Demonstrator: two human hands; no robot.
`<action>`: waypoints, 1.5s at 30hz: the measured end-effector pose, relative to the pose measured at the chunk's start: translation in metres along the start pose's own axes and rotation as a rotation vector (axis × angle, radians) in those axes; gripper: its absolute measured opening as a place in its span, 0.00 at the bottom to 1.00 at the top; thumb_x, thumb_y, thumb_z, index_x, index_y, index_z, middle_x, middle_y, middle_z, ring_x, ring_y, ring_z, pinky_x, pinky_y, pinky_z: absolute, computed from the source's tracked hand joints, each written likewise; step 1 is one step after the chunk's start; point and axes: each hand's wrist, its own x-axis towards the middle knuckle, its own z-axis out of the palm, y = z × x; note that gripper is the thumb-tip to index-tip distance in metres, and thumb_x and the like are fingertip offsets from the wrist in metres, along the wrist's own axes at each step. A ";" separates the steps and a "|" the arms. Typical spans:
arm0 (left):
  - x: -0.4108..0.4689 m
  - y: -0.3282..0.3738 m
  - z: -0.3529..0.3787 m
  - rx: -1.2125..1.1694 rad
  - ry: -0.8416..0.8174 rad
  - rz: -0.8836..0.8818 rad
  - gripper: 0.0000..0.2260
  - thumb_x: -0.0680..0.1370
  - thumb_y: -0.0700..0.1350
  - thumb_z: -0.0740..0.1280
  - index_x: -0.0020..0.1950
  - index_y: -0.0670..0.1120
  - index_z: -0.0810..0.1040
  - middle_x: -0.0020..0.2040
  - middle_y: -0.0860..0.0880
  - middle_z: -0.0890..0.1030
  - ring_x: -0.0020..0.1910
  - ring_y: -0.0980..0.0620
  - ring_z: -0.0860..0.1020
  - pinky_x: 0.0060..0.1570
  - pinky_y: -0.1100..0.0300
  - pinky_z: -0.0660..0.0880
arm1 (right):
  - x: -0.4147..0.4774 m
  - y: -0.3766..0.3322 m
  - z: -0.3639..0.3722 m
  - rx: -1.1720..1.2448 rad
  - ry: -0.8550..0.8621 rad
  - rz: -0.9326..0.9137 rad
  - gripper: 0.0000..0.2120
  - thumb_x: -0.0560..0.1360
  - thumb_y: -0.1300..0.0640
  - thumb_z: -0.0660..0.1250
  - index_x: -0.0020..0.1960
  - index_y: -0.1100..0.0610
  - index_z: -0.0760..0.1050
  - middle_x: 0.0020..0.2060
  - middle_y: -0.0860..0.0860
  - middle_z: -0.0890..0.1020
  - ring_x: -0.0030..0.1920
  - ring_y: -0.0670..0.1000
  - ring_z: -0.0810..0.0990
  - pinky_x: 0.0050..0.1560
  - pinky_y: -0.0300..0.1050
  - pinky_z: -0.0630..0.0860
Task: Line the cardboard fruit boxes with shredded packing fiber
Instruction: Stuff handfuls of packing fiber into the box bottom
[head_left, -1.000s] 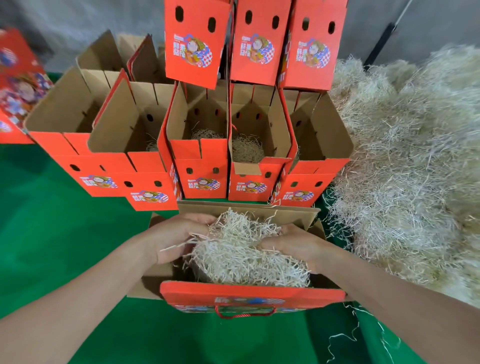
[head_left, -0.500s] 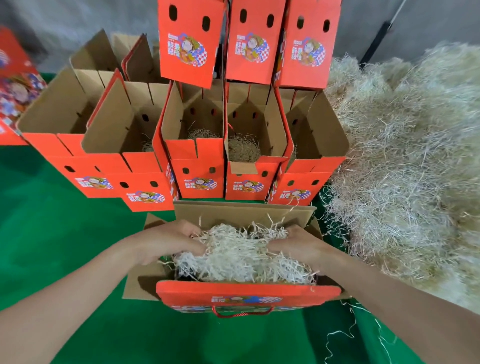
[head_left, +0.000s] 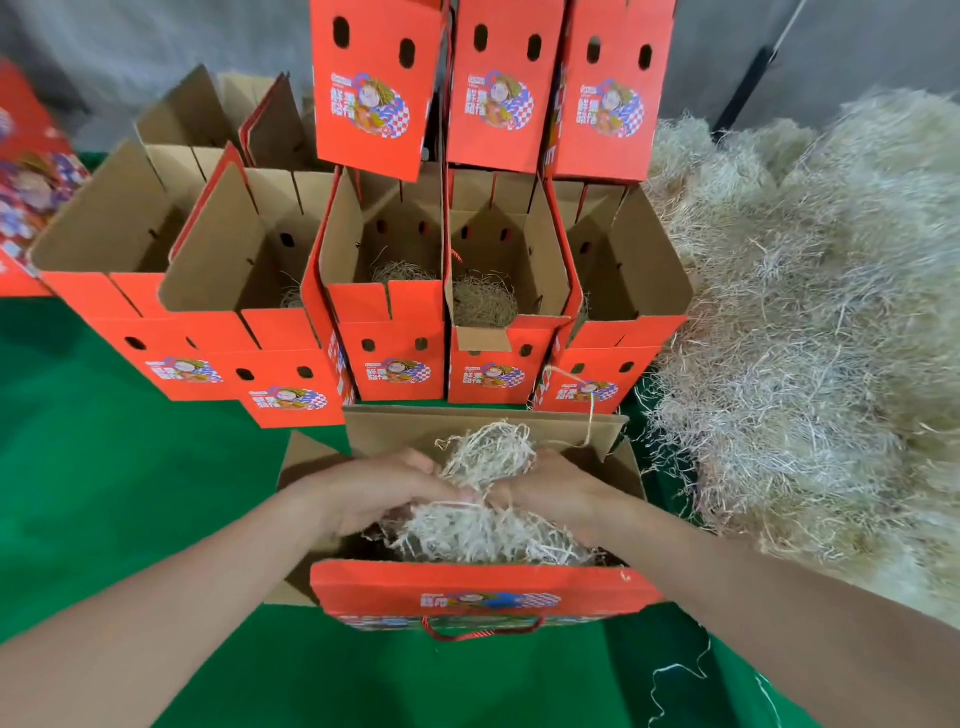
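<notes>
An open red cardboard fruit box (head_left: 483, 592) stands right in front of me on the green cloth, its flaps spread out. A pale wad of shredded packing fiber (head_left: 483, 525) sits inside it, with a tuft sticking up between my hands. My left hand (head_left: 384, 493) and my right hand (head_left: 556, 491) meet over the box's middle and press down on the fiber, fingers curled into the strands. The box's bottom is hidden under the fiber.
A row of open red boxes (head_left: 395, 312) stands behind, some with fiber at the bottom. A big heap of loose packing fiber (head_left: 810, 322) fills the right side. Green cloth (head_left: 104, 467) covers the surface to the left. Stray strands (head_left: 675, 675) lie at the lower right.
My hands have moved from the wad's sides to its middle, squeezing it together and pushing it lower into the box. A tuft now sticks up between them.
</notes>
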 end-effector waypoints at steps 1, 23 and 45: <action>-0.002 -0.003 -0.006 0.011 0.005 -0.005 0.38 0.63 0.56 0.75 0.68 0.44 0.65 0.69 0.50 0.65 0.63 0.52 0.66 0.64 0.61 0.62 | 0.000 0.003 -0.006 -0.007 0.015 0.000 0.39 0.70 0.55 0.69 0.74 0.62 0.52 0.66 0.57 0.69 0.59 0.54 0.68 0.58 0.50 0.67; 0.000 -0.010 -0.021 -0.249 -0.105 0.004 0.56 0.50 0.56 0.82 0.73 0.48 0.59 0.67 0.56 0.68 0.64 0.58 0.67 0.66 0.54 0.64 | 0.008 0.006 -0.017 0.372 -0.011 0.069 0.12 0.75 0.52 0.65 0.53 0.60 0.75 0.45 0.56 0.82 0.46 0.56 0.81 0.52 0.48 0.77; 0.037 -0.004 0.005 -0.101 0.054 -0.141 0.34 0.70 0.46 0.73 0.72 0.46 0.61 0.71 0.45 0.66 0.64 0.47 0.66 0.65 0.51 0.59 | 0.005 0.030 -0.027 0.117 -0.069 0.013 0.11 0.77 0.65 0.60 0.59 0.59 0.69 0.62 0.60 0.74 0.62 0.58 0.72 0.66 0.58 0.66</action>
